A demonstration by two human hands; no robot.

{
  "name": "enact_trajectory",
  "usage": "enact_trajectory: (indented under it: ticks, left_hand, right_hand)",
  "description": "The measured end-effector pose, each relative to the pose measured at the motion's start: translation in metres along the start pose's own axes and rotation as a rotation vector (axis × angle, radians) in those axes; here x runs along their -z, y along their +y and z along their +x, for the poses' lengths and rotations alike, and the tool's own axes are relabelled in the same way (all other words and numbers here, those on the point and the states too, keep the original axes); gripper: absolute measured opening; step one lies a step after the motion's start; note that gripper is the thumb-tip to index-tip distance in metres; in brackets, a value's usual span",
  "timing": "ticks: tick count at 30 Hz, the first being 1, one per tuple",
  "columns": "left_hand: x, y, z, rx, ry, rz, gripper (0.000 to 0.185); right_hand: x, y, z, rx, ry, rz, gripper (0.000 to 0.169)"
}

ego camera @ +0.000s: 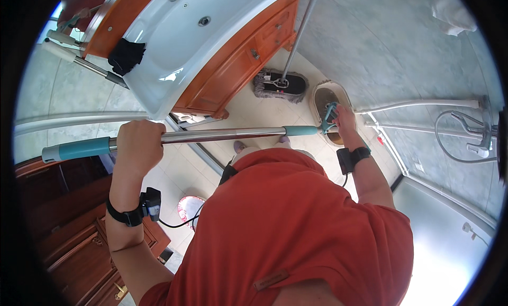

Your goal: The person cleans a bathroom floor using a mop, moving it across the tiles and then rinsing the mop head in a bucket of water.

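Observation:
A telescopic metal pole (222, 134) with teal sleeves spans the view in front of my body, nearly level. My left hand (141, 145) is closed in a fist around the metal, close to the teal end grip (84, 148). At the other end, a teal plastic bracket (328, 118) branches from the pole. My right hand (345, 118) has its fingers on this bracket, which they partly hide. Beneath that hand lies an oval floor basin (315, 101), apparently a squat toilet, with brownish insides.
A flat mop with grey fringe (260, 84) stands by the wooden vanity cabinet (222, 78). Black cloth (126, 56) hangs over the white sink's (170, 48) edge, near a white-handled pole (91, 66). White pipes (416, 104) and a shower hose (438, 135) line the right wall.

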State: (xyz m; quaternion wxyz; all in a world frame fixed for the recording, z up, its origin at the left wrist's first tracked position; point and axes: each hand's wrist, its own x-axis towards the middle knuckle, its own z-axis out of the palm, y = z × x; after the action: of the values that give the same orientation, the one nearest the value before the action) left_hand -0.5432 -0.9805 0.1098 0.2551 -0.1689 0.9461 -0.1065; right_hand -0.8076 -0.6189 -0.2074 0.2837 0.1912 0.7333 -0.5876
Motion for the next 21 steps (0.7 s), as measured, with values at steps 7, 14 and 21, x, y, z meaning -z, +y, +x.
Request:
enact_trajectory:
  ticks: [7,14,21]
  left_hand:
    - [0.045,0.04,-0.005,-0.119,-0.06,0.105,0.009]
    - [0.078,0.031,-0.008,-0.216,0.035,0.186,0.013]
    - [0.103,-0.007,-0.018,-0.08,0.075,0.147,0.019]
  right_hand:
    - [0.046,0.033,0.031,-0.161,0.153,0.135,0.026]
    - [0.069,0.079,0.038,-0.35,0.175,0.43,0.026]
    - [0.077,0.118,0.052,-0.548,0.216,0.682,0.014]
